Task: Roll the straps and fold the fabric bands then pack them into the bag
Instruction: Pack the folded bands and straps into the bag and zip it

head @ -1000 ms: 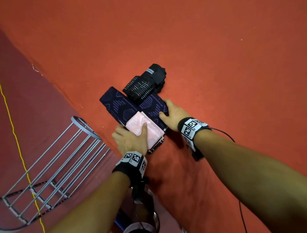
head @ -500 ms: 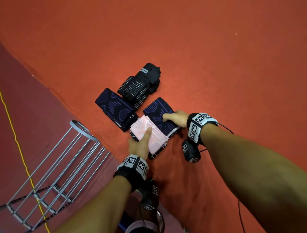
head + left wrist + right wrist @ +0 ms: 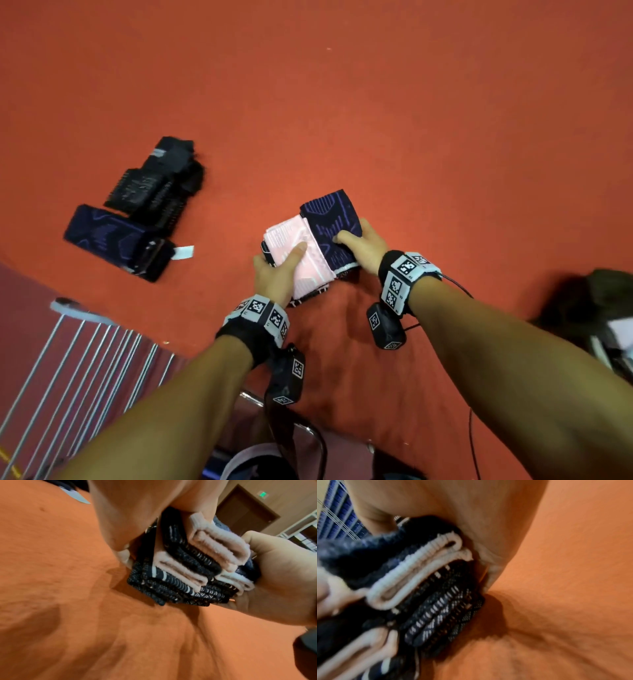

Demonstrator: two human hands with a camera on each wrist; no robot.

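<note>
Over the orange cloth [image 3: 411, 120], near the middle, sits a stack of folded bands [image 3: 313, 250], held from both sides. Left hand [image 3: 274, 277] on the pink band [image 3: 301, 253], thumb flat across the top, fingers curled under the near edge. Right hand [image 3: 363, 246] on the dark blue band [image 3: 334, 222], thumb on top, fingers tucked below. From the left wrist, layers of pink and black-and-white folds [image 3: 188, 572] squeezed between the two hands, low over the cloth. Well apart to the left, one more dark blue band [image 3: 109, 236] lying flat, touching a pile of black straps [image 3: 157, 185]. At the right edge, something dark, maybe the bag [image 3: 589, 308], too blurred to tell. Down at the left, a metal wire rack [image 3: 85, 359].
</note>
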